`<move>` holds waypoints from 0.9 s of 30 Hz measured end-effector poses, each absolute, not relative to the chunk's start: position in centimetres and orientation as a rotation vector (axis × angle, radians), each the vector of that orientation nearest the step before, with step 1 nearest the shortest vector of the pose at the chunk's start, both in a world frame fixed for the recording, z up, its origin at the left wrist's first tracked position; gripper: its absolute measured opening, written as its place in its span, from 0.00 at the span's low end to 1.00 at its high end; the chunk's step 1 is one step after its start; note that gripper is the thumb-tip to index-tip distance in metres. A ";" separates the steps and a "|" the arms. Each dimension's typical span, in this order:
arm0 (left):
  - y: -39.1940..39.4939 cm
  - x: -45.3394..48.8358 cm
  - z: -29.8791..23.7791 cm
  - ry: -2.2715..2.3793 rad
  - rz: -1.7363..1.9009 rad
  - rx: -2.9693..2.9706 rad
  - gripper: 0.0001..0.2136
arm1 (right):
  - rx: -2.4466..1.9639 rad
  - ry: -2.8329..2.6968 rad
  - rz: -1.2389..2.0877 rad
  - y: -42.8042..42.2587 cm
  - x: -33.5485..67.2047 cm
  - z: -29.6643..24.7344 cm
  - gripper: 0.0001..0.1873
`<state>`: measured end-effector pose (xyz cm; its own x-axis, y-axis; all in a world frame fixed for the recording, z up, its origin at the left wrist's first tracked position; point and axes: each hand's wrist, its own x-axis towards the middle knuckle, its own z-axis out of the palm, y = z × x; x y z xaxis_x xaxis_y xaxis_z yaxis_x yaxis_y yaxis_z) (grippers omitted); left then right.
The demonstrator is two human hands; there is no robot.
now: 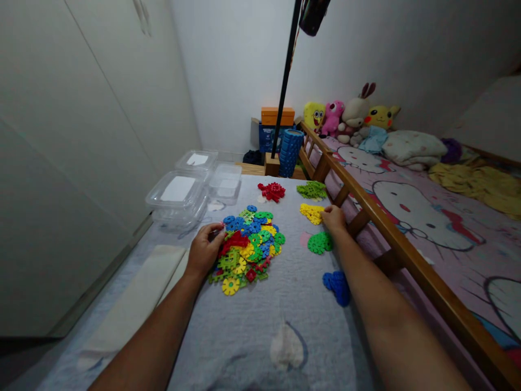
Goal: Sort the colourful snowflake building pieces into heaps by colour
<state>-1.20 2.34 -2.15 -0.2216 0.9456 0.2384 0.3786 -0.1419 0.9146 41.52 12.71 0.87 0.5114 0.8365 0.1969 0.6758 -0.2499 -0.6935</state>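
A mixed heap of plastic interlocking pieces (254,239) in blue, green, yellow and red lies on the cloth-covered surface. At its left edge is my left hand (207,247), thumb and fingers curled in a pinch; what lies between the tips is too small to make out. Over on the right, my right hand (334,219) is closed at the edge of a small pile of yellow disc pieces (311,213), its fingertips on one of them. Around that pile are sorted groups: red pieces (272,191), light green pieces (311,189), green discs (319,243) and blue discs (337,287).
Clear plastic boxes with lids (177,190) stand at the back left, beside a folded beige cloth (152,277). A wooden bed rail (366,201) runs along the right side. Behind the surface are a black pole (285,81) and a blue foam roller (291,152).
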 end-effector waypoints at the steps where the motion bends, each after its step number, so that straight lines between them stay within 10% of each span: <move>1: 2.3 -1.2 -2.0 1.591 1.369 1.505 0.16 | -1.990 -1.240 0.248 12.6 41.3 1.0 0.03; 27: 5.2 -1.0 -1.7 1.766 0.981 1.705 0.31 | -1.630 -2.040 0.461 7.9 25.3 -0.9 0.30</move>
